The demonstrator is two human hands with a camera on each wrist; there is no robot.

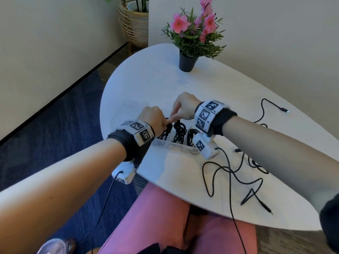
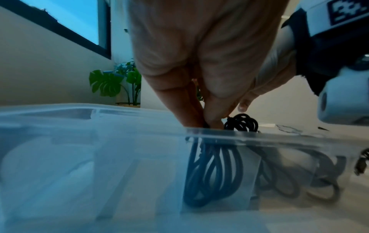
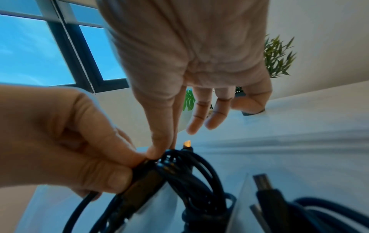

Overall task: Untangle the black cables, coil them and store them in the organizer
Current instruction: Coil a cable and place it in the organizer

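A clear plastic organizer [image 1: 176,146] sits on the white table in front of me, with coiled black cables [image 1: 178,132] standing in its compartments. My left hand [image 1: 166,124] reaches into it and grips one coiled cable [image 2: 211,173] at its top, fingers curled round the strands [image 3: 139,186]. My right hand [image 1: 173,119] meets it there: thumb and index finger [image 3: 159,141] pinch the top of the same coil [image 3: 179,159], while the other fingers hang relaxed. A neighbouring coil [image 2: 241,123] pokes above the organizer rim [image 2: 279,137].
Loose black cables [image 1: 229,173] sprawl over the table to the right, one running to a plug [image 1: 283,109] at the far right. A potted pink flower [image 1: 190,43] stands at the back. A USB connector [image 3: 263,186] sits in the compartment to the right.
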